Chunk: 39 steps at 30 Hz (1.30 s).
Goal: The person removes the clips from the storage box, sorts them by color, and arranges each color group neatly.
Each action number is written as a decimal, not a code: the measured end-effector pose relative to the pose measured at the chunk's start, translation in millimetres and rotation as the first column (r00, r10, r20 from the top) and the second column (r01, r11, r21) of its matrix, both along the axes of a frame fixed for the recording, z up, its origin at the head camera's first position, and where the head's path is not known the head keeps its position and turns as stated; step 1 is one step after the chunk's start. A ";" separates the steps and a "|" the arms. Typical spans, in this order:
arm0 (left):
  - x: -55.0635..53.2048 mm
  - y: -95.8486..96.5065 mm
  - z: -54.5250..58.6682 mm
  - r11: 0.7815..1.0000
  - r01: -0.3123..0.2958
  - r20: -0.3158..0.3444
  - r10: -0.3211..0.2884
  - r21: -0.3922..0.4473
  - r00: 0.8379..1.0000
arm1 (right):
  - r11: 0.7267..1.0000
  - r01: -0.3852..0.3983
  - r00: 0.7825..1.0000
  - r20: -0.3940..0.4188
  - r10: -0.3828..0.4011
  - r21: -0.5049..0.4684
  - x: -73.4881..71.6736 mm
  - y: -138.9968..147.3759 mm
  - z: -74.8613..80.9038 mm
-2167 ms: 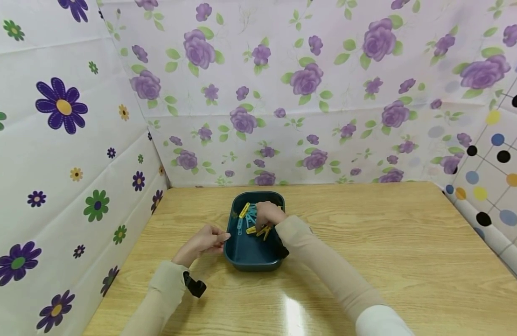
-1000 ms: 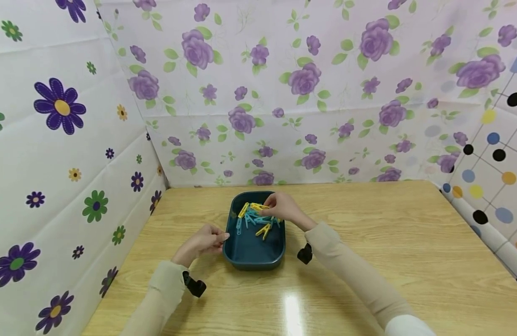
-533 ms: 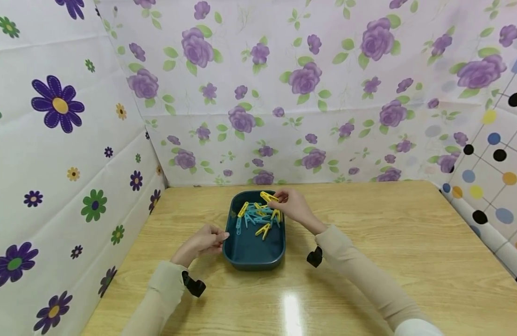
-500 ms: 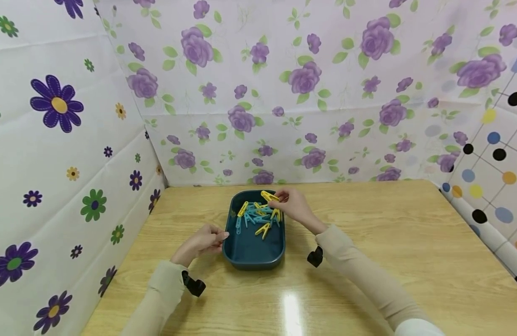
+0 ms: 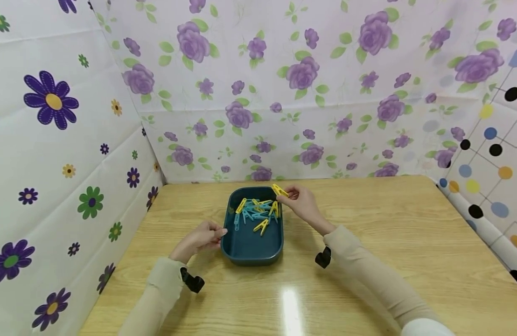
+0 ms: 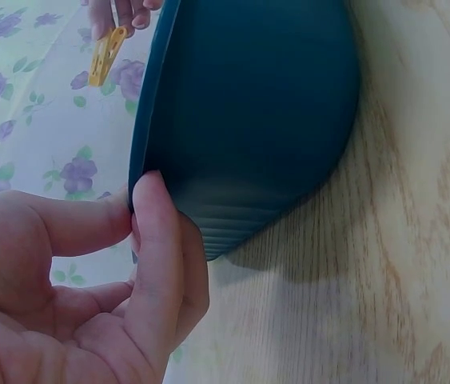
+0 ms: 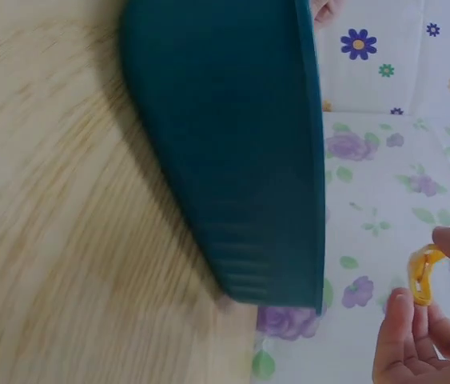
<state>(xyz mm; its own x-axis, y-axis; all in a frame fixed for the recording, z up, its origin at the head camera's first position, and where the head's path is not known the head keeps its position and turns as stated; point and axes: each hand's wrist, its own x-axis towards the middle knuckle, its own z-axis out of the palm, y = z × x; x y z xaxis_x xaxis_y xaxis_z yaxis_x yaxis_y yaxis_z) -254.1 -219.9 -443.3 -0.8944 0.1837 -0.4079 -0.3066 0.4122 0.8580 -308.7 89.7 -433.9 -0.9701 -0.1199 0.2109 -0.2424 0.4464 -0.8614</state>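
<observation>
A dark teal plastic bin (image 5: 252,260) stands on the table, with several blue clothespins (image 5: 247,214) and yellow ones piled toward its far end. One yellow clothespin (image 5: 261,227) lies a little nearer the middle of its floor. My left hand (image 5: 203,237) pinches the bin's left rim between thumb and fingers, as the left wrist view shows closely. Raised above the bin's far right corner, my right hand (image 5: 303,204) pinches a yellow clothespin (image 5: 279,190) between thumb and fingertips. In the right wrist view this clothespin (image 7: 423,274) is beyond the bin's rim.
The wooden table (image 5: 367,233) extends to both sides of the bin. A rose-patterned cloth (image 5: 258,93) hangs behind it, and a daisy-patterned cloth (image 5: 73,186) lines the left. Black wrist cameras (image 5: 192,280) are strapped to both forearms.
My right hand has come out of the clothespin pile, lifting a yellow clothespin up and to the right over the bin's far corner. My left hand has kept its hold on the rim.
</observation>
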 end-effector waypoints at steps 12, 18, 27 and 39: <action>0.0 -1.0 -1.5 1.000 0.001 -0.001 -0.001 0.016 1.000 | 0.997 0.067 0.996 -0.054 -0.069 -0.039 -2.2 17.9 -14.5; 0.5 -0.5 -2.9 1.000 -0.010 0.000 0.010 0.008 1.000 | 0.995 0.101 0.994 -0.050 -0.102 -0.007 -2.9 25.5 -20.9; 1.1 -0.9 -1.9 1.000 0.000 -0.002 0.000 0.030 1.000 | 0.981 0.173 0.984 -0.059 -0.169 0.084 -7.1 34.8 -27.3; 0.4 -2.0 -0.3 1.000 0.013 0.004 -0.013 0.028 1.000 | 0.960 0.216 0.975 0.004 -0.221 0.176 -12.1 44.3 -35.1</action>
